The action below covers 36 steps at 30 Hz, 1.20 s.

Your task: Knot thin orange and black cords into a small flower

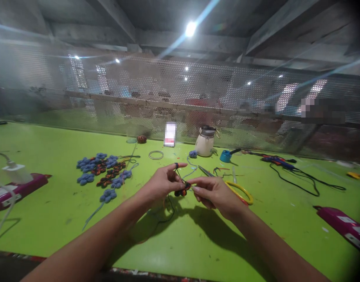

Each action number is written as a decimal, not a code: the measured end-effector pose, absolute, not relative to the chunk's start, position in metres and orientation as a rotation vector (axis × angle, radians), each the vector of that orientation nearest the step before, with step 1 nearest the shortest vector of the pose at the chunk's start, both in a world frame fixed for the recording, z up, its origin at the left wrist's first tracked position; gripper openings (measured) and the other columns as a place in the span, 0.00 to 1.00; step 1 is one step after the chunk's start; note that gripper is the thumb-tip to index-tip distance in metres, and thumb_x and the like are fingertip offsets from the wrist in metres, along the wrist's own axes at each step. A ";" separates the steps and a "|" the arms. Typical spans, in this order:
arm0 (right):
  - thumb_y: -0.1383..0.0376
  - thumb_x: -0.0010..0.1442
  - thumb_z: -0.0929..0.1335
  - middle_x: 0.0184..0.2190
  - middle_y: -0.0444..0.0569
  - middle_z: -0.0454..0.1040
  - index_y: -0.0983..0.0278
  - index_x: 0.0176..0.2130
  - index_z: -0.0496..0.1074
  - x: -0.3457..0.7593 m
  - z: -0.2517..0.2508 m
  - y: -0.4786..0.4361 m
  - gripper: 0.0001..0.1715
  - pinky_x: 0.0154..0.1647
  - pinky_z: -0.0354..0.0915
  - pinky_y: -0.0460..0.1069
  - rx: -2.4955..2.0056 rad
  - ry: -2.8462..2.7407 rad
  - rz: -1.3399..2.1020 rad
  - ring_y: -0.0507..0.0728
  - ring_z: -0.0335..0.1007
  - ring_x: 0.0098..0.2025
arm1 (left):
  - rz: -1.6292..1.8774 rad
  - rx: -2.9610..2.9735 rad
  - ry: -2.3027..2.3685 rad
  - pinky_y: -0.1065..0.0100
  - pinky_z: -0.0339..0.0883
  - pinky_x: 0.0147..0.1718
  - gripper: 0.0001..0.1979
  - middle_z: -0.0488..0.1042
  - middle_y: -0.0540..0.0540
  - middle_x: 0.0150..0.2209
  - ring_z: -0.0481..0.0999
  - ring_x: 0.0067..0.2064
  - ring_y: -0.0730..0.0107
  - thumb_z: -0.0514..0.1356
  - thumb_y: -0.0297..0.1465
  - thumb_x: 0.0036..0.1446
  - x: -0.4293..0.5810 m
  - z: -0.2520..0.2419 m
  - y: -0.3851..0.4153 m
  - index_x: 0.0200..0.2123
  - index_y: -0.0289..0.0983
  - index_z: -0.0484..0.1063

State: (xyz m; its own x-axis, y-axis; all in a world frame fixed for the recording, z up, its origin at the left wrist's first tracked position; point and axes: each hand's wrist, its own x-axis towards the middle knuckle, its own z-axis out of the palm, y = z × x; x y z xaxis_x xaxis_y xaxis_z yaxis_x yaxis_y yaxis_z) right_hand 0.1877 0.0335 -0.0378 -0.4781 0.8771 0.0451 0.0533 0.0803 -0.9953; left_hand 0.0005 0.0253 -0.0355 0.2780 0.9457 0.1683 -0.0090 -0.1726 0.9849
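Observation:
My left hand (164, 181) pinches a small dark and orange crocheted piece (181, 192) between thumb and fingers. Its index finger is stretched out, with dark yarn looped round it and running down to the piece. My right hand (216, 192) is closed at the piece's right side, fingertips together; whatever it grips is too small to make out. A dark yarn tail (170, 213) hangs below onto the table. Scissors with yellow handles (248, 193) lie partly hidden behind my right hand. To the left are several blue crocheted flowers (108, 195) and dark-orange ones (112, 173).
On the green table (51, 231) stand a white jar with a dark lid (205, 143), a lit phone (170, 134) and a blue pot (225, 156). A ring (155, 155) lies nearby. Corded tools (278, 161) are at right. Purple power strips (342, 225) flank both sides. Mesh (139, 86) rises behind.

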 end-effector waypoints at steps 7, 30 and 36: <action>0.60 0.46 0.73 0.15 0.38 0.66 0.68 0.34 0.73 0.170 -0.054 0.031 0.16 0.12 0.47 0.41 -0.953 -1.442 1.478 0.45 0.54 0.12 | 1.243 1.929 1.260 0.68 0.61 0.31 0.30 0.72 0.52 0.24 0.67 0.26 0.72 0.57 0.22 0.49 0.011 -0.047 0.020 0.57 0.42 0.64; 0.61 0.56 0.70 0.20 0.40 0.67 0.65 0.43 0.72 0.173 -0.057 0.027 0.15 0.13 0.48 0.41 -0.754 -1.487 1.342 0.44 0.55 0.14 | 1.282 1.191 0.969 0.66 0.61 0.31 0.27 0.71 0.50 0.21 0.71 0.26 0.70 0.66 0.22 0.39 0.000 -0.023 0.018 0.47 0.29 0.71; 0.60 0.52 0.71 0.18 0.39 0.66 0.67 0.40 0.73 0.168 -0.058 0.026 0.16 0.14 0.49 0.41 -0.804 -1.426 1.385 0.44 0.54 0.14 | 1.279 1.142 0.845 0.66 0.61 0.31 0.23 0.70 0.51 0.23 0.71 0.26 0.71 0.63 0.22 0.41 0.005 -0.033 0.017 0.45 0.30 0.72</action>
State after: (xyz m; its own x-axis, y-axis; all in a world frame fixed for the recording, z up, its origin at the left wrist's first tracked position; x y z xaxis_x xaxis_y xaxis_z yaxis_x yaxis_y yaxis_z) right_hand 0.1683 0.0265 -0.0585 -0.3255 0.9273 0.1850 -0.1578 0.1397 -0.9776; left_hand 0.0052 0.0170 -0.0329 0.1423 0.9829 0.1170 -0.2783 -0.0737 0.9577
